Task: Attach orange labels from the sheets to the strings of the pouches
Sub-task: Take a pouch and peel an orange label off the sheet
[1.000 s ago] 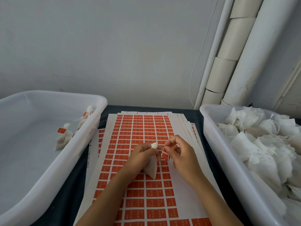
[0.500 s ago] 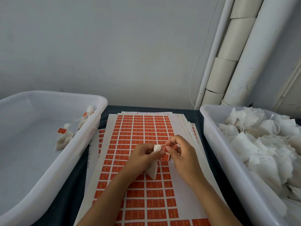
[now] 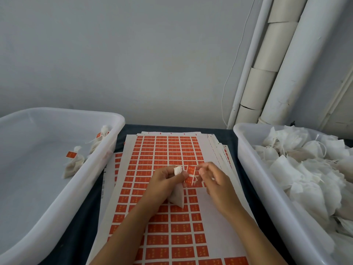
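Since last frame right hand (image 3: pixel 214 178) backed off slightly; label (image 3: pixel 191 174) now shows on string (image 3: pixel 194 177). Left hand (image 3: pixel 166 178) grips pouch (image 3: pixel 176 196) over sheets (image 3: pixel 172 150); right fingers curled, hold unclear. I'd fold label square, press firmly.

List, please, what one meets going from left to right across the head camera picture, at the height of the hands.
left white bin → label sheets → left hand holding a pouch → orange label → right hand → right white bin → pile of unlabelled pouches
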`<state>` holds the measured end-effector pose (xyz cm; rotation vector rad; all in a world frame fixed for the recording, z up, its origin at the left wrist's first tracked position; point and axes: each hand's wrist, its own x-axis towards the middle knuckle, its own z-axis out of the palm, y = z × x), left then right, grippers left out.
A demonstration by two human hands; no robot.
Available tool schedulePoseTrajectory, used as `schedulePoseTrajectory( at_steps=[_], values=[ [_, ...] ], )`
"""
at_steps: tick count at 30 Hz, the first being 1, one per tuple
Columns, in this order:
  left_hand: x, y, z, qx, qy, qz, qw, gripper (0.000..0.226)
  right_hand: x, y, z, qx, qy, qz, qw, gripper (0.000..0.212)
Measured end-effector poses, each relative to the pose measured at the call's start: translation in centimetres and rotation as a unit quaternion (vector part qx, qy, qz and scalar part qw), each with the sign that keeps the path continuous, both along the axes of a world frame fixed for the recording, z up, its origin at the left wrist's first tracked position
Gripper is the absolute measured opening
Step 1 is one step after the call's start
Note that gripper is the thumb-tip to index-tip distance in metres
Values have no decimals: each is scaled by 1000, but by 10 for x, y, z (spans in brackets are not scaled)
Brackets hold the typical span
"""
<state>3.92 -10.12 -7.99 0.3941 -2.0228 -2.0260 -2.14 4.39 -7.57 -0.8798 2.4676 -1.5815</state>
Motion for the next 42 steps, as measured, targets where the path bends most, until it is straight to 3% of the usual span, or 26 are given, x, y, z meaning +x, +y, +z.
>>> schedulePoseTrajectory(
  at_steps=[17,24,28,36,40,42],
  values=[
    [-5,2,-8,-41,22,40,998,24,-2,2,-7,7,87,14,996,12],
    [-5,1,-9,-50,34,28,998,22,1,-5,-5,-29,6,-23,999,6],
    [-5,1,-9,-68,50,2,996,19,1,-8,-4,-33,9,-51,998,8],
    [-2,7,-8,-92,46,-28,994,10,-4,1,-6,-4,208,-80,975,7],
    [0,7,-4,-62,41,-21,997,31,-2,2,-1,-1,334,-95,938,2],
    [1,9,0,-53,42,-32,997,37,0,3,2,8,379,-89,921,16]
  ],
)
